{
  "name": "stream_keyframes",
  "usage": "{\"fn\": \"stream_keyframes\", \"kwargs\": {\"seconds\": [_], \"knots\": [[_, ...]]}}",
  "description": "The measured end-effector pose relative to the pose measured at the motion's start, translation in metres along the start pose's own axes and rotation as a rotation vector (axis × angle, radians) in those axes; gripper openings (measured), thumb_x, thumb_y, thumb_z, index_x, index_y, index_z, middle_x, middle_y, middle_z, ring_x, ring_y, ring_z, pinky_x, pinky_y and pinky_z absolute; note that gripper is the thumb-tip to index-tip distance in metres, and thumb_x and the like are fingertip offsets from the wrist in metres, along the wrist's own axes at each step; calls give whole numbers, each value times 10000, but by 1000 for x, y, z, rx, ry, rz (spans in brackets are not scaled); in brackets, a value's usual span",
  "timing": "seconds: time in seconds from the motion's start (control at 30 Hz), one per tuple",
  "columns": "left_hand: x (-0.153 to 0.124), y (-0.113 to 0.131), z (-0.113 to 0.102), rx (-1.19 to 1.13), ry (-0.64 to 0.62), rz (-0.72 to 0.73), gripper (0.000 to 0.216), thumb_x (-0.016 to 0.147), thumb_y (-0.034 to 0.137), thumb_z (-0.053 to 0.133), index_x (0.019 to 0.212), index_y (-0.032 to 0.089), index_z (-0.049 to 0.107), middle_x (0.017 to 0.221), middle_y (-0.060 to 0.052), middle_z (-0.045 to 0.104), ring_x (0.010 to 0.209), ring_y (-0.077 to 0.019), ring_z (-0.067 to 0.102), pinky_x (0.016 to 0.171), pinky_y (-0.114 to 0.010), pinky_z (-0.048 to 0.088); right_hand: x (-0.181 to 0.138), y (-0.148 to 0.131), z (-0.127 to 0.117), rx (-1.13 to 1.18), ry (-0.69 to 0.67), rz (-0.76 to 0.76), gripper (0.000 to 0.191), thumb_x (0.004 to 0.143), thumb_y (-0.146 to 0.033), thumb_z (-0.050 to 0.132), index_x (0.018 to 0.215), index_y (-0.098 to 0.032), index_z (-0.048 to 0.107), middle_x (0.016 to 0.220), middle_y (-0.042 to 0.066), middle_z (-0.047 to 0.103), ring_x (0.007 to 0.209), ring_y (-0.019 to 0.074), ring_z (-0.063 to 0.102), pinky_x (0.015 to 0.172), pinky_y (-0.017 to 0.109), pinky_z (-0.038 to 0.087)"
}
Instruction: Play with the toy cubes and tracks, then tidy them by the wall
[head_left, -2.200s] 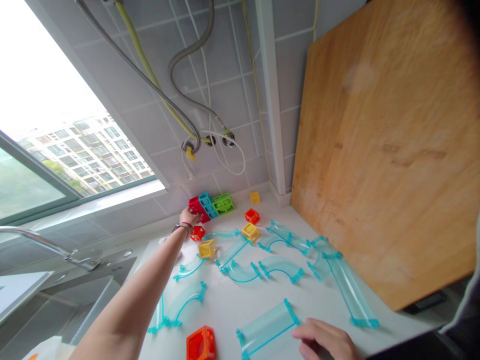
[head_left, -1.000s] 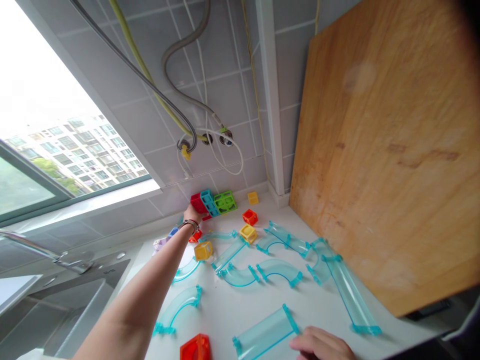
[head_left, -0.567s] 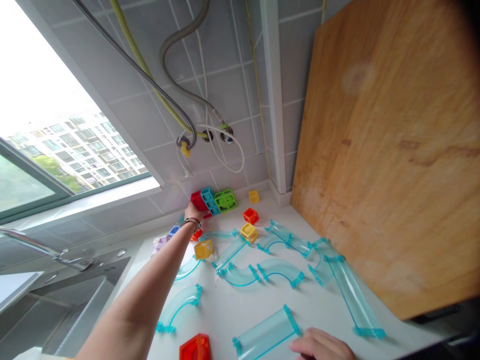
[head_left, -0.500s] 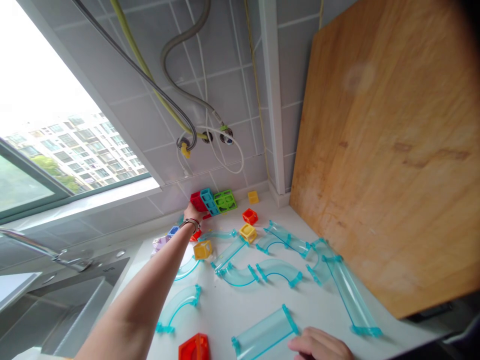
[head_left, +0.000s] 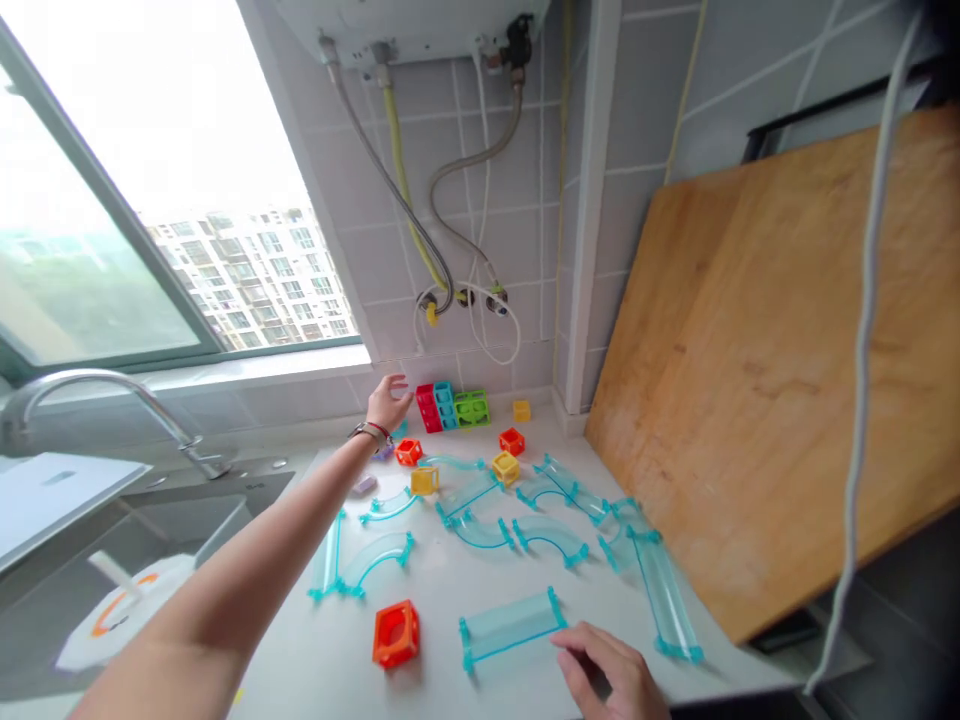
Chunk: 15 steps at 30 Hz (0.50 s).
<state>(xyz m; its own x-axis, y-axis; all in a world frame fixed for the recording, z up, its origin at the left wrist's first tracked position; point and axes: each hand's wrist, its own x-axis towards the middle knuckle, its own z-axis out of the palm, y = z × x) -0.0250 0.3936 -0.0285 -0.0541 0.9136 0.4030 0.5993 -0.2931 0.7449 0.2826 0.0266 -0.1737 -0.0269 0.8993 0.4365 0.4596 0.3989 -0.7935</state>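
Note:
My left hand is stretched far out over the white counter, open, fingers apart, just left of a row of red, blue and green cube blocks standing against the tiled wall. It holds nothing. My right hand rests near the counter's front edge, fingers lying flat beside the end of a straight clear-blue track piece. An orange cube sits left of that piece.
Several curved and straight clear-blue track pieces and loose orange and yellow cubes lie across the counter. A large wooden board leans at the right. A sink with a tap is at the left. Hoses hang on the wall.
My left hand has come off the red cube and opened, now a little left of the block row. The camera has tilted up and back. My right hand stays by the straight track.

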Motion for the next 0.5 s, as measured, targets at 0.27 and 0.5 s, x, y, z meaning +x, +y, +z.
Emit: {"fn": "stream_keyframes", "kwargs": {"seconds": [0.27,0.5], "knots": [[-172,44,-66,-266,-166,38,379,947,457,650,1178,157,667,1008,-104,751,814,-207,728,706,-352,614,-1,-1,-9,53,-85,140,275,986,-394,560,1001,-189,743,775,46,724,698,196,683,678,262,541],[-326,6,-96,-198,43,-74,360,922,486,581,1021,158,689,632,-1,645,541,-151,592,505,-251,460,2,3,-9,157,-86,217,391,944,-526,600,991,-169,749,737,42,705,670,208,662,653,280,521]]}}
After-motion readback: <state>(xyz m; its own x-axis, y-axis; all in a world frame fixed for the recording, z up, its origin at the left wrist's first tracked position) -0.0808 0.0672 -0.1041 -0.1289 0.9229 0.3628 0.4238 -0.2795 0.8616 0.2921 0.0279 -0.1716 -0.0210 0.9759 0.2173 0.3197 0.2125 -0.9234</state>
